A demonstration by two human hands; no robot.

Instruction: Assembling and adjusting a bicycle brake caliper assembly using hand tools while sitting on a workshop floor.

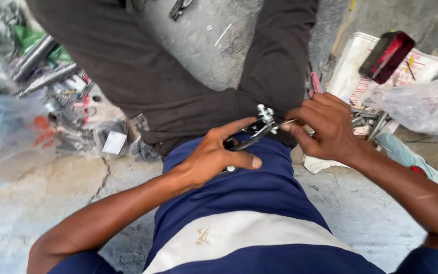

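Left hand (211, 157) clamps the black metal bracket (247, 134) over our lap; right hand (325, 127) pinches the thin rod (285, 122) at its bolt end (265, 112); we'd keep the bracket steady, feeding it in straight.

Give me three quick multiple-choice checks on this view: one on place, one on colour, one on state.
1. Where is the red lamp lens?
A. upper right, on the white paper
B. in the left pile
C. on the lap

2. What colour are the trousers?
A. blue
B. dark brown
C. white

3. How is the metal lever part held?
A. lying loose on the floor
B. by the right hand only
C. gripped by the left hand, right fingertips at its tip

Answers: 1 A, the red lamp lens lies there; 2 B, the trousers are dark brown; 3 C, left hand grips the metal lever part, right hand pinches.
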